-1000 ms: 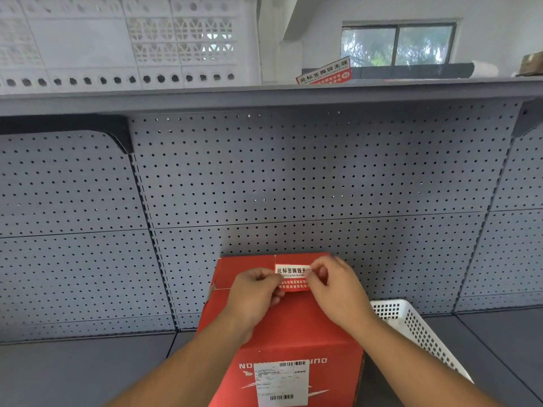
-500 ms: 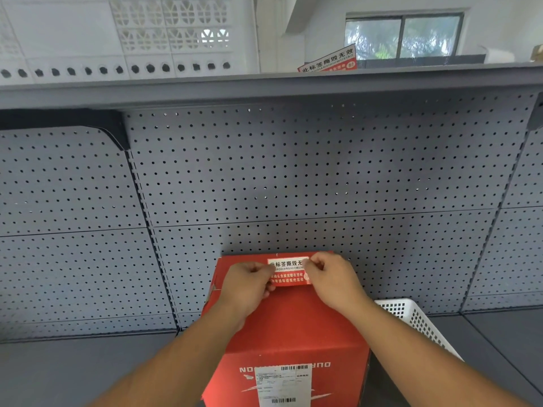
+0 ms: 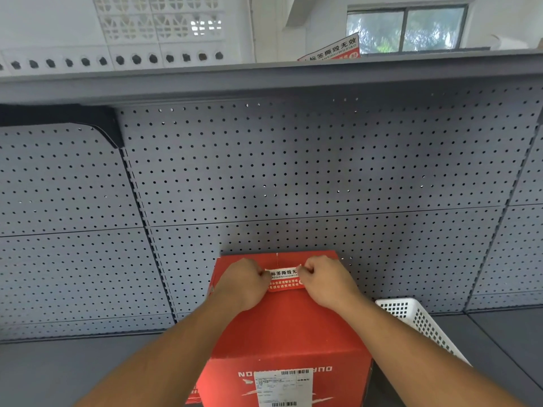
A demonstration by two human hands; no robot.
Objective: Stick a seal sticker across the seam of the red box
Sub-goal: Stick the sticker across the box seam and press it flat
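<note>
Your left hand (image 3: 245,282) and right hand (image 3: 324,282) each pinch one end of the sticker (image 3: 283,279) on the red box (image 3: 289,327) top, across its seam.

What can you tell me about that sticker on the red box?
The sticker is a small rectangular label, white on top with dark Chinese characters, red below with white print. It looks like thin glossy paper. It lies across the seam near the far edge of the box top. The left hand pinches its left end and the right hand its right end, hiding both ends. Whether it is fully pressed down cannot be told.
</note>
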